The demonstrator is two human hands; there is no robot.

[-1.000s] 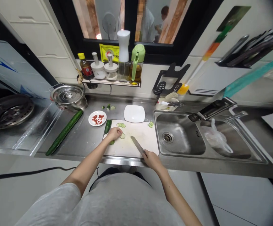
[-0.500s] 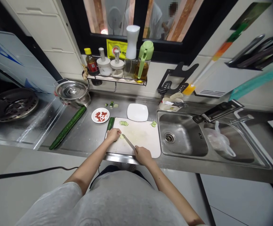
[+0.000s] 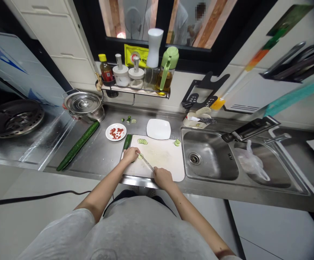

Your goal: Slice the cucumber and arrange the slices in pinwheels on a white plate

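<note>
My left hand (image 3: 131,154) is over the left side of a white cutting board (image 3: 167,164). Its fingertips pinch at the edge of a round cucumber slice (image 3: 140,156), against the tip of a knife (image 3: 148,164). My right hand (image 3: 162,177) is closed around the knife's handle at the board's front edge. A cut cucumber piece (image 3: 128,141) lies just beyond my left hand; a bit of dark green shows under the palm. Overlapping cucumber slices (image 3: 142,141) rest at the board's back left, with more slices (image 3: 177,142) at the back right.
A white plate (image 3: 158,129) touches the board's far edge. Left of it are a small plate (image 3: 108,135) of chopped red pieces, cucumber ends (image 3: 129,120), a whole cucumber (image 3: 78,145) and a lidded steel pot (image 3: 83,104). The sink (image 3: 211,159) is at right; bottles stand on a wall rack (image 3: 137,90).
The knife and my right hand have shifted very slightly left. My left hand stays at the cucumber slice. The view has moved a little.
</note>
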